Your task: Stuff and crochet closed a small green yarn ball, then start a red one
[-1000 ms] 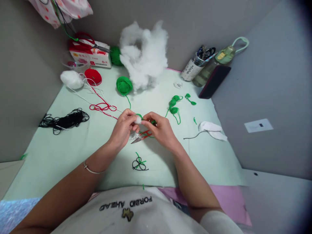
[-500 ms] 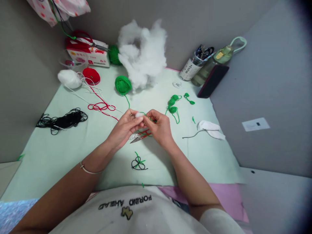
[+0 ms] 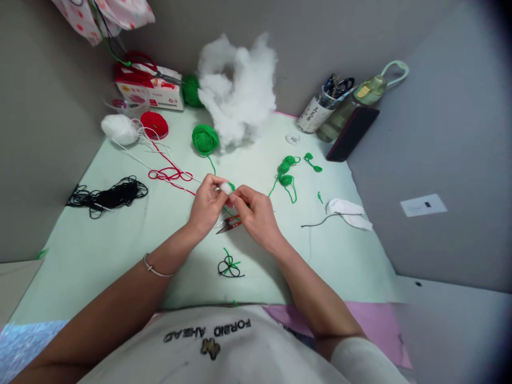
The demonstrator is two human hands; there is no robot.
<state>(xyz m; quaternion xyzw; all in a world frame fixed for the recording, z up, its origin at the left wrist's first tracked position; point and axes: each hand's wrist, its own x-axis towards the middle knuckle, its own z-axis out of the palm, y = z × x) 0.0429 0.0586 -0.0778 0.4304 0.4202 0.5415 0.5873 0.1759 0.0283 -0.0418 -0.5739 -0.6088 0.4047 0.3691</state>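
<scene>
My left hand (image 3: 207, 205) and my right hand (image 3: 256, 216) meet over the middle of the pale green mat (image 3: 120, 240). Together their fingertips pinch a small green crochet piece (image 3: 229, 188) with a tuft of white stuffing showing at its top. A green strand runs from it to the green yarn ball (image 3: 205, 140) behind. Red-handled thread snips (image 3: 229, 225) lie on the mat just under my hands.
A heap of white stuffing (image 3: 236, 90) sits at the back. Red yarn (image 3: 154, 125), a white ball (image 3: 119, 129), a black thread bundle (image 3: 108, 196), finished green pieces (image 3: 286, 173), a phone (image 3: 352, 133), a bottle (image 3: 360, 98) and a tool cup (image 3: 320, 109) surround the mat.
Both hands have drawn closer together around the small piece, the right fingers now closing over its side. The white stuffing shows at the top. The snips stay where they were.
</scene>
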